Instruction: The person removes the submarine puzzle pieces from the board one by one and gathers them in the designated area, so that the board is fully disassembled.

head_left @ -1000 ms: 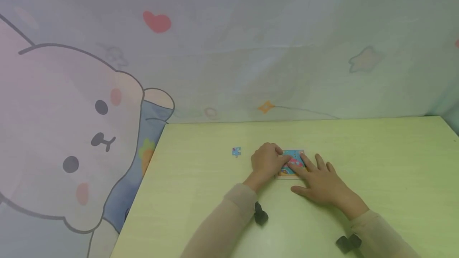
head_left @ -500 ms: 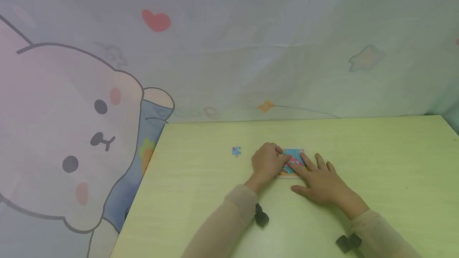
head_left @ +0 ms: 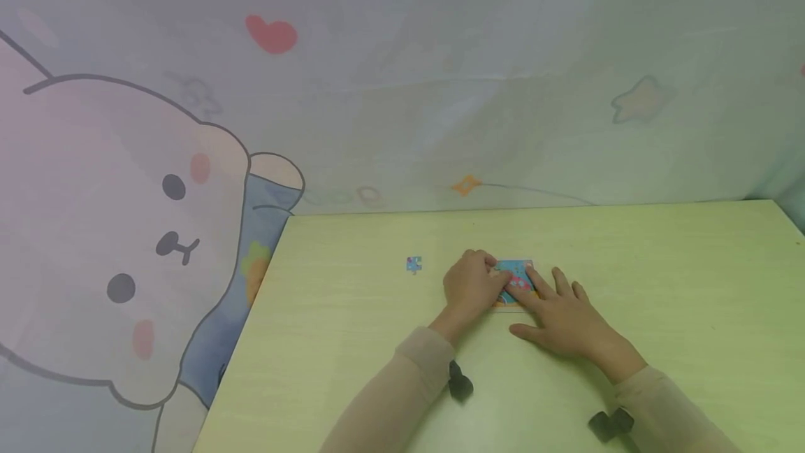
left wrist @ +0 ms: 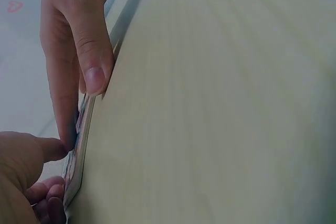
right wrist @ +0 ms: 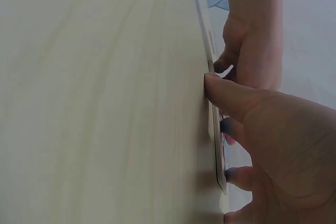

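A small framed puzzle board (head_left: pixel 518 275) with a blue, pink and orange picture lies flat on the table. My left hand (head_left: pixel 473 286) is at its left side, thumb on the picture and the other fingers curled at the edge; they grip the board's side, as the left hand (left wrist: pixel 18 169) shows in the left wrist view. My right hand (head_left: pixel 566 317) lies spread over the right side, with fingertips on the picture and the thumb on the table. The thin board edge (right wrist: pixel 219 161) shows beside the right hand (right wrist: pixel 286 145) in the right wrist view. Both hands cover parts of the picture.
One loose blue puzzle piece (head_left: pixel 414 264) lies on the pale yellow-green table (head_left: pixel 339 341), left of my left hand. Behind the table hangs a printed cloth (head_left: pixel 402 124) with hearts, a star and a large cartoon animal.
The left hand has shifted very slightly to the right along the board's side. The right hand stays in place on the picture, and the head view has tilted slightly.
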A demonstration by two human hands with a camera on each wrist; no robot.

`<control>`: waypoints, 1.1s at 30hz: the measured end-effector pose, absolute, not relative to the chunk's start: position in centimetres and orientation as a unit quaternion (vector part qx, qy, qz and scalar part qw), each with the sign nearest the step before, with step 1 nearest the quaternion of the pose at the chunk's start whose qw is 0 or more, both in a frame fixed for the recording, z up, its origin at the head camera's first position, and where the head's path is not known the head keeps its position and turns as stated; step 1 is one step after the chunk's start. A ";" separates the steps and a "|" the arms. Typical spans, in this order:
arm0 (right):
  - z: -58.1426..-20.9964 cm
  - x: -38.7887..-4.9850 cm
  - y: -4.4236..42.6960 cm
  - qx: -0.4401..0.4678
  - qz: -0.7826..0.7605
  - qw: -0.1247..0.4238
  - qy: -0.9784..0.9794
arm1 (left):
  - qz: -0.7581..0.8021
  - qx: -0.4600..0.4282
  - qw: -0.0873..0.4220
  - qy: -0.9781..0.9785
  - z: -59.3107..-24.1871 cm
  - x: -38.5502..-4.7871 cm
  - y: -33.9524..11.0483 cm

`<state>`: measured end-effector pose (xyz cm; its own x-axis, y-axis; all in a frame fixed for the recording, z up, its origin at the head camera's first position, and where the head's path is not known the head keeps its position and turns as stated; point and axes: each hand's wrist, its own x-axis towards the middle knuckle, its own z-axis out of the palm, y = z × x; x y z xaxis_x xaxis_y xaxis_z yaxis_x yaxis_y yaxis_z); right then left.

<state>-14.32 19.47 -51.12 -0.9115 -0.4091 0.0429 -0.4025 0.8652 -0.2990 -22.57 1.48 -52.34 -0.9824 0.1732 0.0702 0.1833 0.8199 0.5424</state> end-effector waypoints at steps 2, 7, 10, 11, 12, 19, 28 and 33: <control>-51.2 -14.3 19.5 -0.210 -0.150 0.008 0.966 | -0.271 -0.092 0.012 -0.958 -52.3 -22.6 1.5; -51.4 -14.4 19.5 -0.210 -0.146 0.008 0.967 | -0.255 -0.089 0.012 -0.963 -52.2 -22.6 1.4; -51.5 -14.4 19.6 -0.209 -0.147 0.009 0.967 | -0.254 -0.089 0.012 -0.963 -52.1 -22.6 1.4; -51.5 -14.4 19.6 -0.209 -0.147 0.009 0.967 | -0.256 -0.089 0.012 -0.963 -52.1 -22.6 1.4; -51.5 -14.5 19.6 -0.209 -0.147 0.009 0.967 | -0.258 -0.088 0.013 -0.962 -52.1 -22.6 1.4; -51.4 -14.4 19.6 -0.208 -0.153 0.013 0.966 | -0.276 -0.083 0.012 -0.958 -51.9 -22.5 1.4; -51.5 -14.4 19.6 -0.209 -0.152 0.018 0.966 | -0.326 -0.085 0.021 -0.941 -51.9 -22.5 1.3; -51.3 -14.3 19.6 -0.208 -0.152 0.018 0.966 | -0.354 -0.078 0.030 -0.931 -52.1 -22.6 1.2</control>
